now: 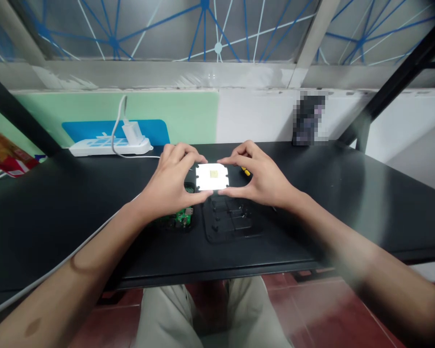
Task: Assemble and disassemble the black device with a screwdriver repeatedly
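Observation:
Between my two hands is a small, bright white plate with notched edges [204, 177] and a yellowish square in its middle. My left hand [169, 179] pinches its left side, thumb below and fingers above. On the right side, my right hand [263, 175] grips it the same way. The plate is held up above the desk. Beneath my left hand lies a green circuit board [183, 218] in a black case, partly covered by the hand. A black plastic case cover [226, 224] rests beside it. Something yellow and black [245, 171] shows behind my right fingers.
A white power strip [110, 146] with a plugged-in adapter [132, 132] stands at the back left. A white cable [83, 247] runs under my left arm. A red and orange packet [9, 153] sits far left. A pixelated dark object [308, 120] leans against the wall.

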Available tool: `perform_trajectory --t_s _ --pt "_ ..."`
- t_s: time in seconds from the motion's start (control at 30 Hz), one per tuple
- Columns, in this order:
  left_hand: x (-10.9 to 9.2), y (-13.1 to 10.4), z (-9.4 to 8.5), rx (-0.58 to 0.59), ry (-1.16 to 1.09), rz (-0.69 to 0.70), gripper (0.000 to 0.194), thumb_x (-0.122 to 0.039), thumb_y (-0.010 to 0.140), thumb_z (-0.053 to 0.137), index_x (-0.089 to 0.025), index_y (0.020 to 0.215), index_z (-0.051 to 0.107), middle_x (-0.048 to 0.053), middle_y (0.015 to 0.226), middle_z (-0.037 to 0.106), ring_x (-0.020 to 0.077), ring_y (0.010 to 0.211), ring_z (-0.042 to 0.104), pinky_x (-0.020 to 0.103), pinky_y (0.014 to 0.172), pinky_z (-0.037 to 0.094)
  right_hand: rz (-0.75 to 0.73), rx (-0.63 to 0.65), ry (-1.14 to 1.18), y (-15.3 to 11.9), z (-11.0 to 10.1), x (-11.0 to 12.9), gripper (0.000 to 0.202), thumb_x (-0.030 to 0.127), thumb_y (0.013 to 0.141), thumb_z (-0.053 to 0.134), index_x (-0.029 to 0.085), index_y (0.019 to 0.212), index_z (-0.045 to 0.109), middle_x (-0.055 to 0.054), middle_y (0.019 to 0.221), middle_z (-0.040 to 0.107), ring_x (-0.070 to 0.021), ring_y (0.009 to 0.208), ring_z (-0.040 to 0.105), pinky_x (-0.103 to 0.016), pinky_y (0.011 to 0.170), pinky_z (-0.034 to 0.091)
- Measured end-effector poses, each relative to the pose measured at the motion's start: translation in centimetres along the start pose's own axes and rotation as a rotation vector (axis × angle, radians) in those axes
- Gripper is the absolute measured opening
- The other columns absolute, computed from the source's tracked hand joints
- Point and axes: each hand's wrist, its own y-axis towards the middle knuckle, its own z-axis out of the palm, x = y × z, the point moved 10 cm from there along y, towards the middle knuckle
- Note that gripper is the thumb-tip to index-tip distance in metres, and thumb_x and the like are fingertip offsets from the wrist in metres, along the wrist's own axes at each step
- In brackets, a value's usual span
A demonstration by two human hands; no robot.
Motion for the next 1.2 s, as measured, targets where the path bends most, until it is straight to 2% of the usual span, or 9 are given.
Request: perform_trajectory --t_s 0.4,0.57,0.67,0.77,0.93,1.2 --pt "-0.9 -0.2 0.2 0.014 0.069 0.036 0.045 -0.038 0.080 0.076 -0.018 0.117 0.058 0.011 0.118 0.056 0.0322 0.109 0.048 0.051 0.097 0.043 -0.046 0.010 -0.025 -0.1 0.1 0.3 0.057 0.050 0.075 0.082 0.019 0.121 0.069 -0.007 0.103 0.054 -0.0206 0.092 0.056 -0.039 0.082 0.053" --pt "-0.8 -0.2 0.5 0.009 -0.034 -0.050 0.042 -0.040 0.076 0.080 -0.021 0.108 0.060 0.008 0.115 0.056 0.0314 0.108 0.047 0.051 0.098 0.041 0.002 0.129 0.063 0.0 0.1 0.0 0.065 0.063 0.072 0.079 0.025 0.124 0.068 -0.008 0.110 0.055 -0.0246 0.102 0.059 -0.042 0.092 0.052" --pt "-0.8 -0.3 1.1 0.036 -0.125 -0.090 0.043 -0.041 0.074 0.083 -0.023 0.107 0.061 0.006 0.113 0.057 0.0299 0.107 0.048 0.050 0.100 0.041 0.060 0.100 0.086 0.1 -0.6 -0.7 0.057 0.065 0.087 0.061 0.025 0.127 0.066 -0.010 0.112 0.058 -0.0260 0.106 0.060 -0.046 0.098 0.050" --pt "-1.1 -0.4 1.6 0.062 -0.184 -0.120 0.042 -0.038 0.073 0.084 -0.024 0.106 0.061 0.004 0.112 0.058 0.0286 0.107 0.049 0.048 0.099 0.042 0.145 0.048 0.044 0.1 -1.0 -2.0 0.048 0.054 0.099 0.044 0.021 0.124 0.067 -0.011 0.111 0.061 -0.0248 0.102 0.062 -0.047 0.096 0.051" --pt "-2.1 -0.5 1.8 0.075 -0.197 -0.140 0.041 -0.036 0.072 0.084 -0.022 0.103 0.061 0.005 0.111 0.058 0.0279 0.103 0.049 0.047 0.094 0.044 0.223 0.056 0.012 0.0 -0.4 -3.2 0.044 0.053 0.096 0.051 0.019 0.117 0.070 -0.011 0.109 0.063 -0.0251 0.102 0.063 -0.046 0.097 0.051" --pt "-2.7 -1.1 3.5 0.200 -0.253 -0.149 0.040 -0.037 0.071 0.085 -0.023 0.102 0.063 0.005 0.113 0.056 0.0278 0.105 0.048 0.045 0.094 0.046 0.231 0.045 -0.029 0.0 -0.1 -3.6 0.038 0.049 0.095 0.056 0.019 0.115 0.070 -0.011 0.109 0.063 -0.0247 0.102 0.065 -0.046 0.097 0.053"
